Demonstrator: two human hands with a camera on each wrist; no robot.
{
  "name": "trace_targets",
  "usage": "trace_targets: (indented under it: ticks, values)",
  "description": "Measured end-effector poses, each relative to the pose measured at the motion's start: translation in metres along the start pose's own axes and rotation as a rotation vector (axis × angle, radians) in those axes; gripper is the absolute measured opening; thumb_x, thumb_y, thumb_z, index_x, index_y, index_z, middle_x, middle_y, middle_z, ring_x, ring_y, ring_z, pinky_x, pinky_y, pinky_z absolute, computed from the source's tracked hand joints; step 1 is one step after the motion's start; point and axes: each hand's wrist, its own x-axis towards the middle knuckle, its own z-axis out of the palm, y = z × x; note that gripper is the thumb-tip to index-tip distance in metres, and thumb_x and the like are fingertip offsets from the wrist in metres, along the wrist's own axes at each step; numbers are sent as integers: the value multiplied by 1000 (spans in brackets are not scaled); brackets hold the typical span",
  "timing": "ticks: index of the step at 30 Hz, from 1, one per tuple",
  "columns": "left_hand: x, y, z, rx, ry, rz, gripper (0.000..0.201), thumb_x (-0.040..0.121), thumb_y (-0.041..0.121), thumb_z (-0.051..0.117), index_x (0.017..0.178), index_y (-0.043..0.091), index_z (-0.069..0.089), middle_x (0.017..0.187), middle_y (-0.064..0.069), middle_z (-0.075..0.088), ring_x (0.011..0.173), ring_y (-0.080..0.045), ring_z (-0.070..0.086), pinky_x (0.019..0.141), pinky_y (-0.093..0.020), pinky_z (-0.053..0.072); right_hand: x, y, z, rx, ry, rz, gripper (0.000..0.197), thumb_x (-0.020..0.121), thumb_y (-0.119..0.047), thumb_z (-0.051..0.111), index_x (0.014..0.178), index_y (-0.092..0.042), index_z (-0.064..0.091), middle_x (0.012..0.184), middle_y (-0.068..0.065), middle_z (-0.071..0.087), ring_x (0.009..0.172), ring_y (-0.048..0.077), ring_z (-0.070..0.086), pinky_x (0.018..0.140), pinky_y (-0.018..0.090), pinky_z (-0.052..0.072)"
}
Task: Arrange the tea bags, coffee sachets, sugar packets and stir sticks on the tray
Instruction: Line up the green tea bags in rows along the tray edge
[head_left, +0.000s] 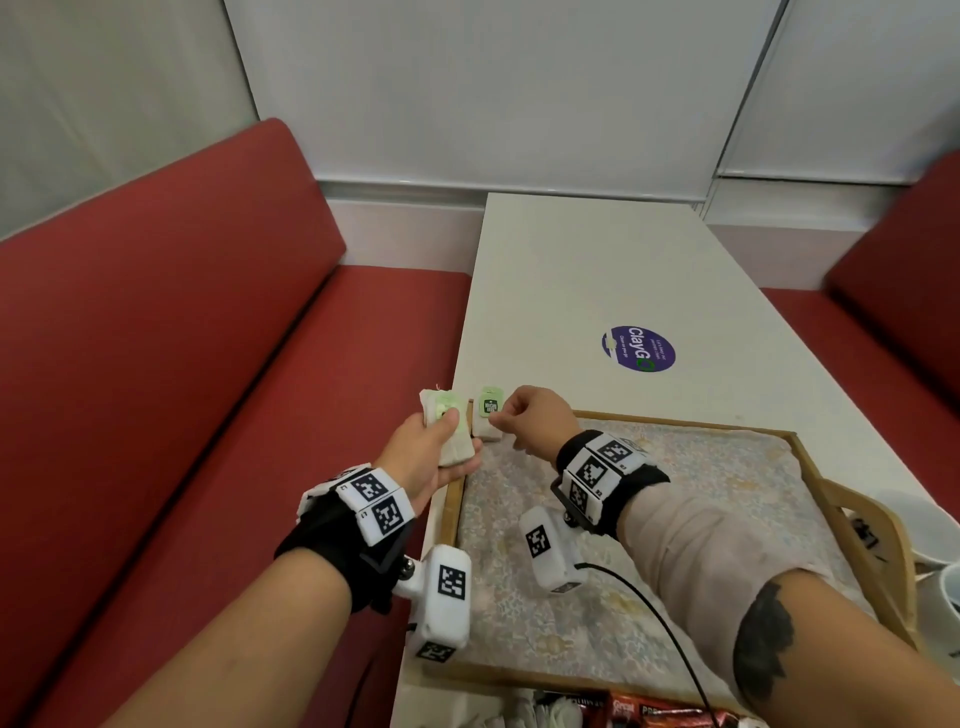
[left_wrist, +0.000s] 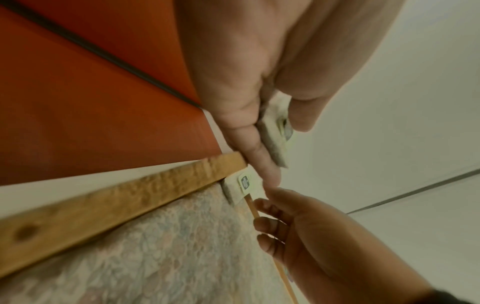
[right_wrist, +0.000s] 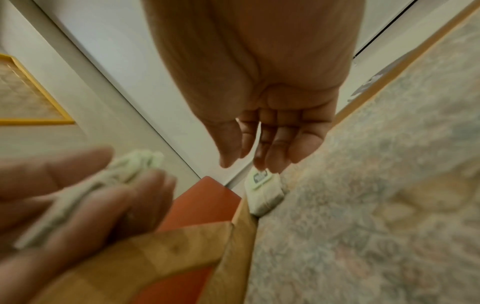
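The wooden tray (head_left: 675, 420) with a patterned cloth lining lies on the white table (head_left: 597, 270). One tea bag (head_left: 488, 415) with a green tag leans upright in the tray's far left corner. My right hand (head_left: 522, 413) is over it, with straight fingertips (right_wrist: 262, 164) touching the top of the tea bag (right_wrist: 262, 189) and the thumb apart. My left hand (head_left: 431, 447) hovers just left of that corner. It grips a stack of tea bags (head_left: 457, 447) between thumb and fingers. The left wrist view shows the stack (left_wrist: 275, 139) above the corner tea bag (left_wrist: 244, 187).
Red and brown sachets (head_left: 623, 709) and pale packets (head_left: 540, 712) lie at the table's near edge below the tray. White cups (head_left: 935, 545) stand beyond the tray's right handle (head_left: 872, 519). A purple sticker (head_left: 639, 348) marks the table. Red benches (head_left: 182, 389) flank it.
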Motion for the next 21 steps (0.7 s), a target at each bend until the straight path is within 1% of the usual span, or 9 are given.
trace_targets:
  ticks: [2, 4, 5, 7, 9, 11, 14, 17, 21]
  values:
    - [1, 1, -2, -14, -14, -22, 22, 100, 3, 37, 121, 4, 44, 102, -14, 60, 81, -19, 63, 56, -25, 58, -11, -4, -7, 77, -27, -44, 19, 89, -23, 64, 75, -14, 53, 74, 2, 61, 62, 18, 58, 52, 22, 44]
    - [1, 1, -3, 19, -30, -4, 32, 99, -5, 32, 129, 3, 39, 117, -18, 55, 86, -19, 62, 60, -26, 59, -20, -9, -12, 118, -79, -75, 16, 91, -22, 60, 78, -15, 55, 75, 0, 63, 57, 14, 57, 51, 21, 43]
    - [0, 0, -2, 39, -35, 10, 36, 98, -7, 32, 131, 4, 39, 120, -18, 54, 88, -19, 62, 62, -26, 59, -24, -12, -14, 142, -113, -81, 16, 92, -21, 59, 78, -15, 56, 75, 0, 63, 56, 13, 57, 52, 22, 44]
    - [0, -2, -2, 63, -32, 40, 38, 97, -9, 34, 132, 5, 40, 122, -17, 56, 91, -20, 63, 64, -26, 58, -32, -15, -16, 185, -177, -89, 14, 92, -20, 60, 79, -16, 56, 75, 0, 63, 56, 12, 56, 52, 23, 44]
    - [0, -4, -2, 73, -2, 66, 38, 96, -8, 40, 132, 2, 40, 124, -19, 57, 97, -26, 63, 62, -25, 58, -38, -18, -16, 201, -220, -96, 10, 91, -19, 62, 83, -15, 58, 76, 1, 63, 56, 11, 56, 52, 22, 44]
    - [1, -6, -3, 73, 26, 80, 39, 94, -7, 45, 132, 1, 42, 123, -21, 58, 99, -28, 63, 60, -24, 58, -42, -19, -15, 215, -242, -100, 7, 90, -18, 64, 87, -13, 59, 73, 0, 62, 56, 11, 56, 52, 21, 44]
    - [0, -8, -2, 83, 27, 99, 36, 92, -7, 50, 127, 2, 46, 118, -20, 62, 94, -26, 65, 59, -23, 57, -44, -18, -14, 228, -251, -99, 13, 87, -16, 67, 79, -15, 57, 69, 0, 59, 55, 10, 55, 51, 21, 44]
    - [1, -9, 0, 112, 35, 114, 32, 93, -3, 51, 125, 1, 48, 117, -22, 62, 100, -31, 65, 63, -26, 59, -44, -16, -14, 253, -252, -78, 26, 87, -13, 67, 67, -17, 52, 63, -2, 56, 53, 10, 54, 51, 21, 42]
    - [7, -9, 3, 115, 136, 140, 22, 95, 1, 50, 116, 4, 50, 118, -20, 61, 103, -33, 63, 61, -28, 59, -36, -9, -15, 300, -169, -20, 27, 89, -10, 64, 67, -14, 49, 63, 1, 56, 50, 11, 53, 49, 23, 40]
